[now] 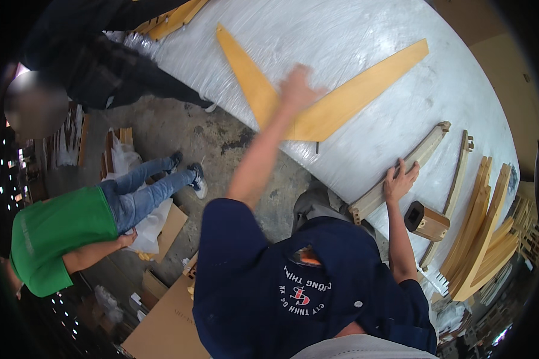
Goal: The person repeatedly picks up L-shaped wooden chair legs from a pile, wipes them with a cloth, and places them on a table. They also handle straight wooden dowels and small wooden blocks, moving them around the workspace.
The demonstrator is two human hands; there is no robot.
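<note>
A V-shaped yellow wooden piece lies on the wrapped table. Over its inner angle is my left hand, smeared by motion, so its fingers and any contact are unclear. My right hand lies with fingers apart across a long, slightly curved wooden rail. The rail's near end reaches the table edge by my body. A short dark pin sticks out under the point of the V-shaped piece.
Right of the rail are a wooden block with a dark opening, a thinner rail and several curved wooden parts. A person in green stands left; another in dark clothes is at the table's far left. Cardboard lies below.
</note>
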